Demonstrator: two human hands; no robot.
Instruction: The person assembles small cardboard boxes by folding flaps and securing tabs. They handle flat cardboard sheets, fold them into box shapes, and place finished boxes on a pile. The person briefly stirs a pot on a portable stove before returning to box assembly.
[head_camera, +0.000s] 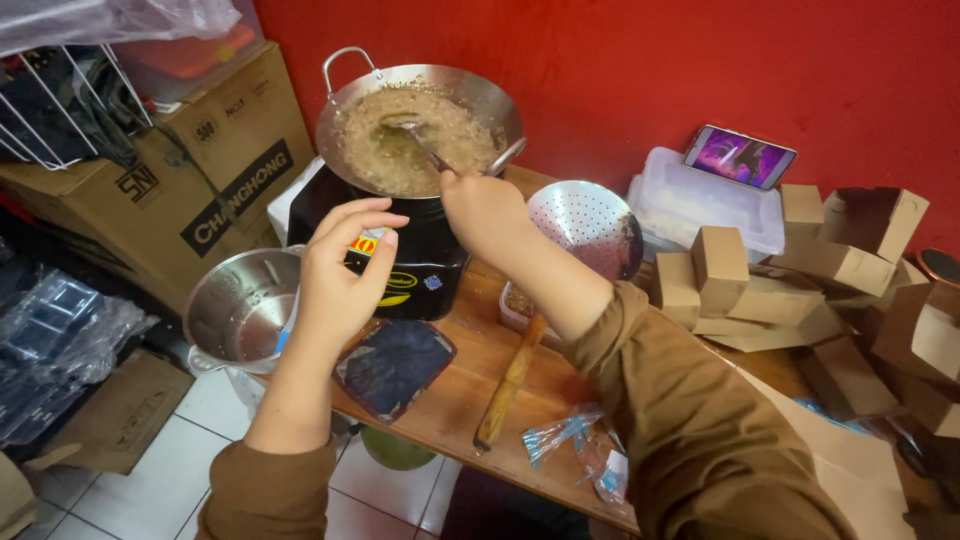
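Against a red wall, on the wooden worktop (480, 375), the right hand (487, 212) grips a spoon (415, 135) angled up-left into the wok (420, 130) (brown mixture inside), while the left hand (340, 270) hovers half-curled, empty, nearer the body.

Large brown cardboard carton (190, 170) at left; small folded brown cardboard boxes (800, 280) heaped right; lit rectangular phone screen (740, 157) against red wall.

1. You've got two hands in view: left hand (345, 275), right hand (485, 212).
2. One wok (420, 128), one spoon (415, 135).
3. One perforated skimmer (588, 228).
4. One steel bowl (240, 310).
5. One phone (740, 157).
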